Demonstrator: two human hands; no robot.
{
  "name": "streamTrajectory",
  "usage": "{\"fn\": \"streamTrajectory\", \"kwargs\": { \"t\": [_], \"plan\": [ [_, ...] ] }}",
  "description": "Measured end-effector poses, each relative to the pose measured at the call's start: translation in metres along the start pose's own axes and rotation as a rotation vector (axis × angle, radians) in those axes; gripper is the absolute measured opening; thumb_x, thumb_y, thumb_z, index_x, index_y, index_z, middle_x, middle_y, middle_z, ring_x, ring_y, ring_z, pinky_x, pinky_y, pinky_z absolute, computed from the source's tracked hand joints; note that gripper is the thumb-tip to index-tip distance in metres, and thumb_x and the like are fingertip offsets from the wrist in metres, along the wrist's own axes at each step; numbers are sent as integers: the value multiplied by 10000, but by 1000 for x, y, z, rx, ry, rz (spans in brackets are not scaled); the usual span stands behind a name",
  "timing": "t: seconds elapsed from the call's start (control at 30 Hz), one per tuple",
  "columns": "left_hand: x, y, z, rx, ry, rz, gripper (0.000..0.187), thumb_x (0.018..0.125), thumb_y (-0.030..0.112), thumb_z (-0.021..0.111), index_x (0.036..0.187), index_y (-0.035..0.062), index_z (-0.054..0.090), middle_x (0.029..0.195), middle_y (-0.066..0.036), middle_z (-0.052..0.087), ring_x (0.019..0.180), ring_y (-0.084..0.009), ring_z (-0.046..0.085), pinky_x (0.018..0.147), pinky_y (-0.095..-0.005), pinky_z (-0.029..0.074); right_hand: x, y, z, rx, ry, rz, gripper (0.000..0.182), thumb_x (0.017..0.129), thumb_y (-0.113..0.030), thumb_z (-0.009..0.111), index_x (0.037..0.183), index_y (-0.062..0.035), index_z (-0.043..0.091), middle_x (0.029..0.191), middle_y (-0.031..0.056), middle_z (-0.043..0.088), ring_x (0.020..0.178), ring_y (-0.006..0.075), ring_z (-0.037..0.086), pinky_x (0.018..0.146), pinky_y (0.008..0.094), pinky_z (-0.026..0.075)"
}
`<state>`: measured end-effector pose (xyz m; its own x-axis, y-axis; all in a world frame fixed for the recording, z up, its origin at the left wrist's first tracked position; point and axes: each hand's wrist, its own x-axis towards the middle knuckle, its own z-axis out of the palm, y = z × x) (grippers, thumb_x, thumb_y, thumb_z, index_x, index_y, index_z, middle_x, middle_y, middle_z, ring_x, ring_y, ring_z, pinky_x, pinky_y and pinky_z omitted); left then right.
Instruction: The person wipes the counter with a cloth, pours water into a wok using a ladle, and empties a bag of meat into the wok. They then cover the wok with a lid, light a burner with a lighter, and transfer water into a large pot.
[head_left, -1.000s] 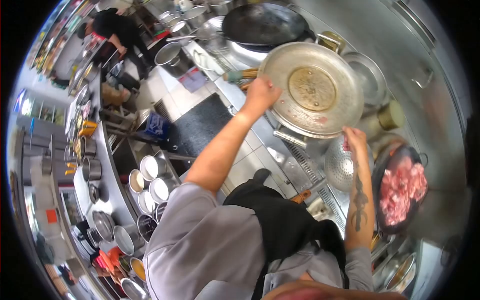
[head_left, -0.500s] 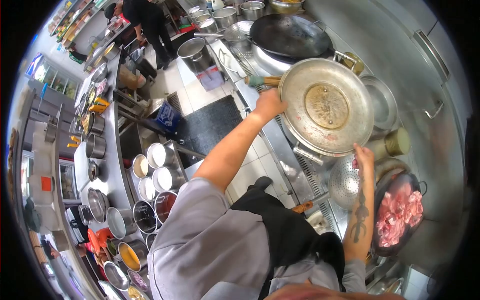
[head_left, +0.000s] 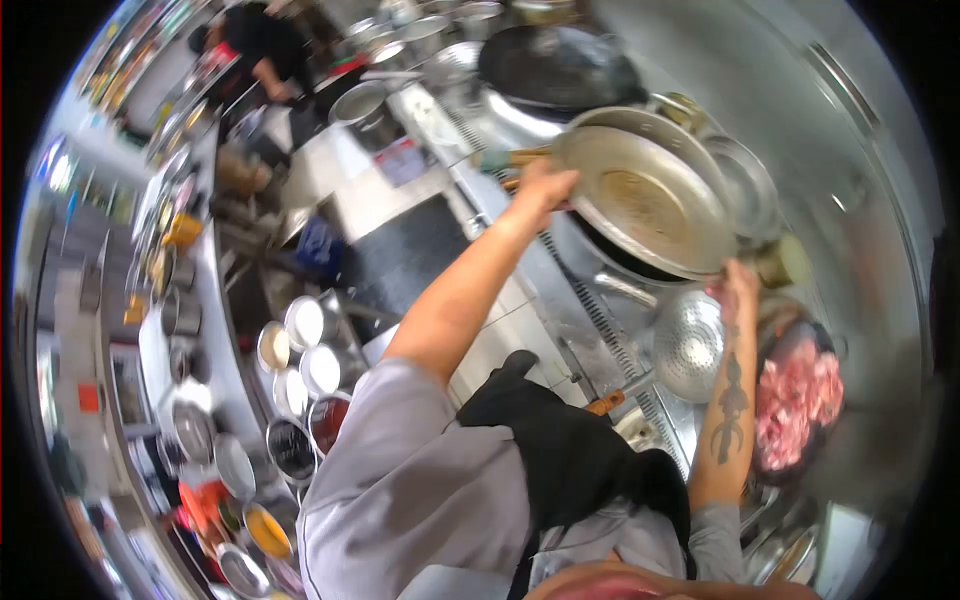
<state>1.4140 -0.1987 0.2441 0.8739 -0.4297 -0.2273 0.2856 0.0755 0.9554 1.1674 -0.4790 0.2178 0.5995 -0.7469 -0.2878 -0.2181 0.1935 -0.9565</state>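
Observation:
My left hand [head_left: 547, 190] and my right hand [head_left: 738, 287] grip opposite edges of a wide, shallow metal lid [head_left: 640, 200]. The lid has a brown-stained middle and is tilted. Beneath it is a pan [head_left: 628, 288] on the range, its handle pointing toward me and a dark strip showing under the lid's near edge. Close to my left hand are wooden handles [head_left: 515, 158], one wrapped in green. A perforated strainer [head_left: 688, 345] lies below my right hand. Motion blurs the fingers a little.
A black wok [head_left: 560, 65] stands at the back of the range. To the right sits a dark pan of raw meat [head_left: 800, 400]. Several metal pots [head_left: 320, 370] line the left counter. Across the aisle, a person in black [head_left: 265, 50] leans over a counter.
The lid has tilted and shifted slightly, uncovering a dark part of the pan beneath. Both hands moved with it, the right one slightly up and to the right. The whole view has shifted a little.

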Motion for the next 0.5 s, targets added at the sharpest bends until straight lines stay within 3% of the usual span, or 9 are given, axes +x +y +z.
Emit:
{"fn": "streamTrajectory", "kwargs": {
  "t": [0.03, 0.07, 0.1, 0.13, 0.17, 0.3, 0.4, 0.5],
  "plan": [
    [14, -25, -15, -84, -156, 71, 318, 799, 149, 632, 1076, 1, 587, 841, -45, 621, 695, -138, 570, 546, -281, 459, 2, 5, -9, 8, 16, -65, 338, 872, -310, 584, 1057, -28, 575, 819, 51, 586, 580, 158, 547, 506, 309, 494],
    [-14, -7, -5, -175, -165, 186, 206, 786, 154, 651, 956, 45, 612, 689, 19, 554, 550, -85, 476, 453, -254, 351, -6, 2, -13, -4, 16, -90, 313, 865, -294, 596, 1007, -16, 593, 799, 52, 589, 590, 157, 549, 515, 314, 493],
    [-17, -4, 0, -58, -73, 140, 165, 792, 126, 642, 933, 44, 619, 695, 26, 562, 549, -81, 475, 463, -246, 360, -19, -3, -11, -16, 35, -111, 292, 859, -278, 609, 957, -3, 610, 779, 53, 593, 601, 157, 551, 523, 318, 493],
    [-11, -8, -1, -61, -145, 118, 180, 799, 73, 617, 975, 37, 602, 769, -9, 607, 606, -101, 536, 509, -251, 419, -32, -9, -13, -27, 65, -225, 233, 847, -228, 632, 879, 3, 626, 741, 48, 591, 614, 147, 551, 534, 316, 492],
    [-24, 2, 13, -92, -6, 88, 237, 790, 17, 593, 1026, 27, 575, 880, -57, 638, 704, -134, 597, 578, -259, 477, -49, -26, -9, -16, 139, -189, 201, 837, -195, 647, 877, 0, 620, 745, 49, 593, 613, 150, 550, 564, 340, 515],
    [-19, 29, 70, -220, -188, 186, 268, 771, -40, 580, 1034, 7, 551, 938, -89, 637, 763, -162, 618, 654, -264, 501, -54, -46, -38, 472, 61, -43, 241, 841, -115, 622, 1052, -25, 549, 948, 80, 615, 793, 206, 602, 703, 411, 542],
    [-4, 38, 119, -142, -303, 209, 239, 753, -13, 615, 978, 6, 537, 863, -75, 609, 704, -139, 592, 616, -251, 490, -34, -30, -76, 402, 41, 39, 295, 844, -69, 586, 1124, -33, 502, 1047, 84, 593, 875, 232, 603, 751, 428, 535],
    [15, 38, 171, -62, -307, 103, 284, 753, -16, 616, 1005, 2, 485, 858, -105, 598, 707, -163, 604, 556, -280, 513, -43, -49, -95, 367, 381, 61, 201, 848, -60, 586, 1045, -38, 553, 985, 85, 620, 899, 224, 616, 730, 373, 528]
  ]
}}
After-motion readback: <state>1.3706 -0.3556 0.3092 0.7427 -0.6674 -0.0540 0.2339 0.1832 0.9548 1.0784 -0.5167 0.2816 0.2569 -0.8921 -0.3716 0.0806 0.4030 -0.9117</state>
